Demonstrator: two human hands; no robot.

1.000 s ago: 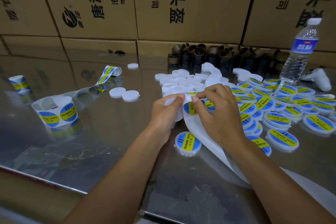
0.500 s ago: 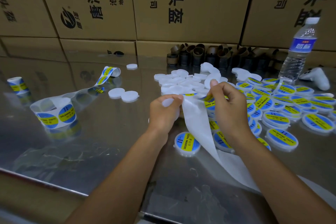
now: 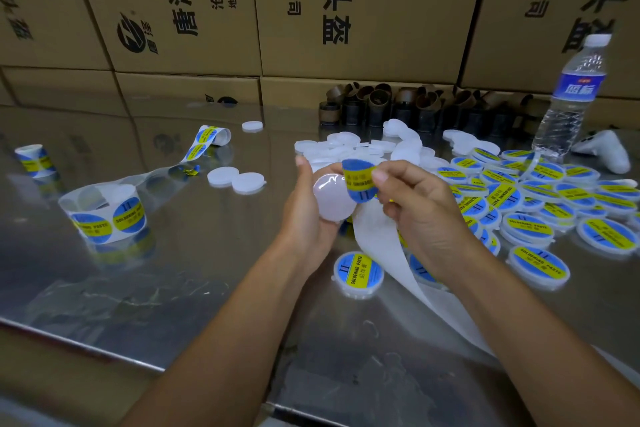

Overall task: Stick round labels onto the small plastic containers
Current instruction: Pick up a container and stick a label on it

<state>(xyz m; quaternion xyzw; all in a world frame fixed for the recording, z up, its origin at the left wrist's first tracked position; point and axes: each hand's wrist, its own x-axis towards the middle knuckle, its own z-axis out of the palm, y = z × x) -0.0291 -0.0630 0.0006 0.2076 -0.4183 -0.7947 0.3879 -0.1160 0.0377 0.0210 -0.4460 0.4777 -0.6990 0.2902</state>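
A steel table (image 3: pixel 173 270) is backed by cartons (image 3: pixel 381 10); a cloudy container (image 3: pixel 331 198) is gripped by the left hand (image 3: pixel 306 224), a blue-yellow label (image 3: pixel 358 180) pinched by the right hand (image 3: pixel 426 215)

Steel table (image 3: pixel 207 253): label rolls (image 3: pixel 107 215), blank containers (image 3: pixel 341 146), labelled containers (image 3: pixel 550 172), water bottle (image 3: pixel 571 97), cardboard cores (image 3: pixel 377 104).

Both forearms extended forward, left hand (image 3: pixel 306 222) cupping a blank container (image 3: pixel 333 199), right hand (image 3: pixel 424 215) pinching a label (image 3: pixel 358 180) beside it
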